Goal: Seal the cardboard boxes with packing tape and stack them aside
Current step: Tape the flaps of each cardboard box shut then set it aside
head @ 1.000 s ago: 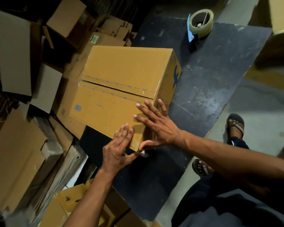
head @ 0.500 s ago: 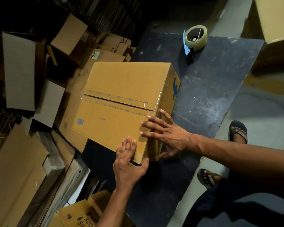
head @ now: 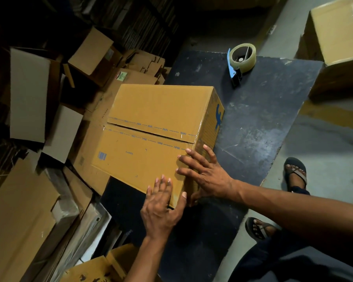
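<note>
Both forearms are bare to the edge of the view, with no sleeve, watch or ring visible; the left hand (head: pixel 161 208) and right hand (head: pixel 207 176) are ungloved. Dark navy trousers (head: pixel 298 263) cover the legs. Each foot wears an open-toed sandal (head: pixel 296 173) with a dark sole and brown-and-grey straps; the second sandal (head: pixel 260 228) matches.

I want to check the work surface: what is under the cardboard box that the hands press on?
The cardboard box stands on a dark board, with its left part over flattened cardboard. What lies directly beneath its base is covered. Inside cannot be seen.
</note>
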A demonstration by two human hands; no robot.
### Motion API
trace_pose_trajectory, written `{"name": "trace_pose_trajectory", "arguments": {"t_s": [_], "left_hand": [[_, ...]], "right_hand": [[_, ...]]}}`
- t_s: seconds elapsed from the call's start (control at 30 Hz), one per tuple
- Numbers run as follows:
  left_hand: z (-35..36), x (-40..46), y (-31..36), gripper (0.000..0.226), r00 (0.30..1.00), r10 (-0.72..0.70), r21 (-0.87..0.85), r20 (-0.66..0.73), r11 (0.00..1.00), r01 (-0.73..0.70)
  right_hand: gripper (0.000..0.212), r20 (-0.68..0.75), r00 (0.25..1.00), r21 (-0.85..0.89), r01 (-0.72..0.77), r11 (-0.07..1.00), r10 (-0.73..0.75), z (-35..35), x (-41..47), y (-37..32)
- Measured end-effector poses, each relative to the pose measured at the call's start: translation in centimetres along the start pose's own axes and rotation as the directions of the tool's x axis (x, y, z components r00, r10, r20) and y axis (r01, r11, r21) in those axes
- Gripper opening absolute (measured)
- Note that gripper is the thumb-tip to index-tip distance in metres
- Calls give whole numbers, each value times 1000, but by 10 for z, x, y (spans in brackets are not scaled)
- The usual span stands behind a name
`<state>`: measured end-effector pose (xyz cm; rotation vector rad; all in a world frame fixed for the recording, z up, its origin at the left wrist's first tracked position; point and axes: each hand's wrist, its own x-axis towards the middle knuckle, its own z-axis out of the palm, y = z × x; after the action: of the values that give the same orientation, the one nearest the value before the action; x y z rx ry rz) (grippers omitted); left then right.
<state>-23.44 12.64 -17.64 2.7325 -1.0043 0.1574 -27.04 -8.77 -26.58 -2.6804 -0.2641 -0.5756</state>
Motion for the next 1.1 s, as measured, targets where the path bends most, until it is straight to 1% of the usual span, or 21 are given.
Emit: {"name": "trace_pose_trajectory", "arguments": {"t_s": [0.07,0.13,0.2,0.23,0.27,0.37,0.47,0.53,0.6,0.7,0.83,0.93,0.97,1.0,1.03,1.07,1.1], "left_hand": [[-4,0,-5,66,1000,4,-57,3,998,-4],[-11,-2,-13,79,997,53,-102,64,994,-47],[-18,-2,-22,99,982,137,-82,131,988,-127],[-19,-4,-26,105,975,174,-62,141,984,-167],[-19,-2,-30,107,969,204,-41,138,979,-200],[-16,4,-38,99,964,245,-7,105,969,-245],[-17,6,-43,93,956,266,-6,124,964,-267],[-21,6,-46,88,944,288,-45,164,958,-284],[-22,5,-49,91,940,290,-66,180,957,-283],[-23,7,-47,88,952,277,-57,130,961,-272],[-22,3,-43,84,955,278,-51,105,960,-274],[-22,-3,-35,70,975,209,-110,80,974,-199],[-22,-3,-29,66,987,151,-140,60,980,-141],[-21,0,-22,64,998,50,-173,31,984,-44],[-25,6,-12,63,995,-104,-225,8,969,104],[-31,15,-3,62,957,-288,-300,-3,914,274],[-37,29,5,61,892,-452,-379,-13,828,414]], "right_hand": [[116,3,1000,9,0,1000,0,1,0,1],[116,8,1000,33,1,999,-1,-4,-1,1],[116,-14,1000,61,-9,998,10,-10,1,-1],[115,-26,1000,70,-13,997,15,-12,1,-4],[113,-34,999,75,-31,997,34,-14,1,-6],[103,-39,993,84,-111,990,114,-14,2,-17],[92,-38,989,87,-140,986,144,-16,2,-23],[91,-10,991,57,-129,990,130,-21,0,-21],[94,8,992,24,-127,992,127,-26,-1,-20],[96,42,988,-28,-147,989,148,-36,6,-23],[86,142,979,-80,-139,987,149,-43,8,-30],[75,192,967,-74,-158,985,170,-53,9,-35],[69,204,964,-66,-160,985,170,-58,10,-35],[62,217,962,-61,-154,986,164,-66,15,-33],[55,235,961,-52,-136,989,144,-76,22,-29],[49,256,959,-36,-116,993,121,-86,32,-24],[48,275,955,-20,-108,994,109,-96,46,-17]]}}
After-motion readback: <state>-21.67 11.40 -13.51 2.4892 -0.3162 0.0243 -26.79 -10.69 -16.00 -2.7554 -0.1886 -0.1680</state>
